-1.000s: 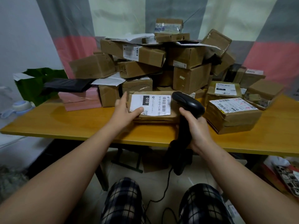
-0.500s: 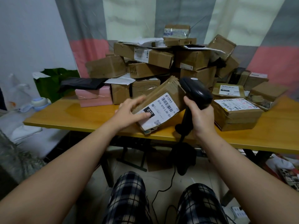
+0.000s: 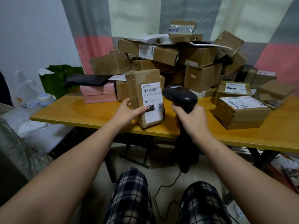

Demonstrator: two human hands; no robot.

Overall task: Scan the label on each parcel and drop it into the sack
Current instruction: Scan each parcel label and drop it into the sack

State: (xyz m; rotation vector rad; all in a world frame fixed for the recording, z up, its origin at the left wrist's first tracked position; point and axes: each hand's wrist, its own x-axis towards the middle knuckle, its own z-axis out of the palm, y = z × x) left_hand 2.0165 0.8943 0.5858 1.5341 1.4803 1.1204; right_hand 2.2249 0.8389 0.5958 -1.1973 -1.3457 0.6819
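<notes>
Left hand [image 3: 127, 110] holds parcel [image 3: 145, 88], right hand [image 3: 192, 118] grips scanner [image 3: 181, 96].

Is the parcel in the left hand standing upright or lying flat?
Upright: the left hand holds the parcel on end, with its label showing and the barcode uppermost.

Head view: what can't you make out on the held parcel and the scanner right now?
Label on the held parcel, head view: the left hand thumb covers part of the black block; fine print and code square are blurred.
Window of the scanner, head view: faces the parcel, away from the camera.
Trigger, head view: under the right hand fingers.
Cable, head view: lost between the knees near the bottom edge.
</notes>
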